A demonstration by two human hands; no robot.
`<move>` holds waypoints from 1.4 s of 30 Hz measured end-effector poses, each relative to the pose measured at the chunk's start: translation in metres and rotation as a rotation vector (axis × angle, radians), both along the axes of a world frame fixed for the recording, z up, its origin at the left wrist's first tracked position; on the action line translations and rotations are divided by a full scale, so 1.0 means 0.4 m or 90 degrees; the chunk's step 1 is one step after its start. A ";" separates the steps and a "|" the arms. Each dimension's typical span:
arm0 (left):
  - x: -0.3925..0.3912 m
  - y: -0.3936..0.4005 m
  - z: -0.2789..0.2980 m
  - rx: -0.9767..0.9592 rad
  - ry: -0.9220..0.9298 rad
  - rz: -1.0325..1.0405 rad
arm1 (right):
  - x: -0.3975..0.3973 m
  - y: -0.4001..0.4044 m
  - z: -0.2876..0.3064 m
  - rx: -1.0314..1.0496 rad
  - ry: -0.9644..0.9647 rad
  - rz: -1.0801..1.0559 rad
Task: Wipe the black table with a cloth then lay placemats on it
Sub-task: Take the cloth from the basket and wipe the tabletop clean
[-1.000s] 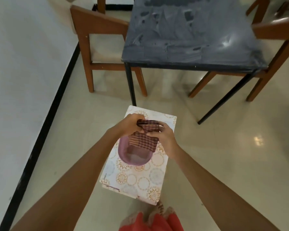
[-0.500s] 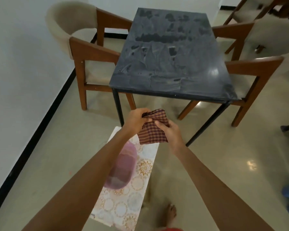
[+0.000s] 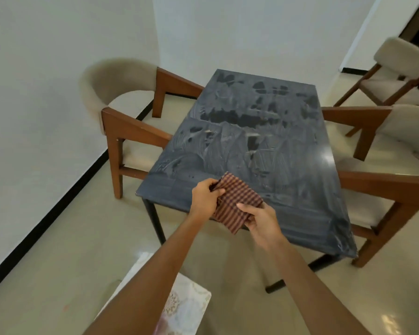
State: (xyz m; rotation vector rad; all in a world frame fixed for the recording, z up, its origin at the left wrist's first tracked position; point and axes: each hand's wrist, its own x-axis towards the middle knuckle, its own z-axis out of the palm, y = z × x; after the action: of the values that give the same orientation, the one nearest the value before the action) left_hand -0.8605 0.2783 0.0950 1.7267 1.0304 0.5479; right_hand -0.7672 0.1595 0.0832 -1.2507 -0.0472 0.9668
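Patterned placemat (image 3: 186, 308) on floor, below left forearm. Left hand (image 3: 205, 198) and right hand (image 3: 261, 220) each pinch folded checked cloth (image 3: 236, 201) between them; long axis diagonal, far corner over smeared black counter (image 3: 264, 141) ahead.

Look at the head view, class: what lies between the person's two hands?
The checked cloth spans the gap: the left hand grips its left edge and the right hand its lower right, over the black table's near edge.
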 end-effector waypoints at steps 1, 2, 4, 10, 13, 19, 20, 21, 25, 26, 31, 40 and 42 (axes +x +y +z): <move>0.025 0.024 0.005 -0.001 0.006 0.011 | 0.025 0.027 0.004 0.008 0.016 0.009; 0.051 0.051 0.007 -0.007 0.011 0.019 | 0.050 0.056 0.006 0.008 0.032 0.018; 0.100 0.113 0.009 -0.027 0.017 0.025 | 0.102 0.113 0.005 -0.004 0.059 0.028; 0.236 0.310 -0.004 -0.065 0.051 0.055 | 0.247 0.315 -0.006 -0.069 0.070 0.038; 0.292 0.409 -0.021 -0.086 0.007 0.069 | 0.308 0.430 -0.017 -0.065 0.060 0.028; 0.361 0.570 -0.072 -0.069 -0.050 0.150 | 0.422 0.618 -0.042 -0.079 0.070 0.026; 0.363 0.594 -0.089 -0.022 -0.001 0.181 | 0.443 0.650 -0.046 -0.085 0.075 0.027; 0.361 0.617 -0.109 0.034 0.070 0.214 | 0.466 0.684 -0.047 -0.094 0.078 0.026; 0.307 0.671 -0.188 0.211 0.316 0.234 | 0.554 0.804 -0.031 -0.115 0.077 0.022; 0.294 0.679 -0.202 0.235 0.341 0.215 | 0.576 0.829 -0.019 -0.101 0.081 0.024; 0.261 0.713 -0.259 0.348 0.438 0.130 | 0.696 0.954 -0.010 -0.001 0.109 -0.013; 0.245 0.746 -0.295 0.391 0.506 0.054 | 0.744 0.982 -0.159 -0.354 -1.003 0.274; 0.246 0.745 -0.298 0.395 0.494 0.054 | 0.763 1.015 -0.188 -0.324 -1.083 0.428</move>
State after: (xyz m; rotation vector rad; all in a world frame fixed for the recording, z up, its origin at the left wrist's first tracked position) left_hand -0.7621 0.5764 -0.0242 2.5567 1.5838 0.2447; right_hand -0.4620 0.5655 0.0081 -2.2771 -1.7030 0.1458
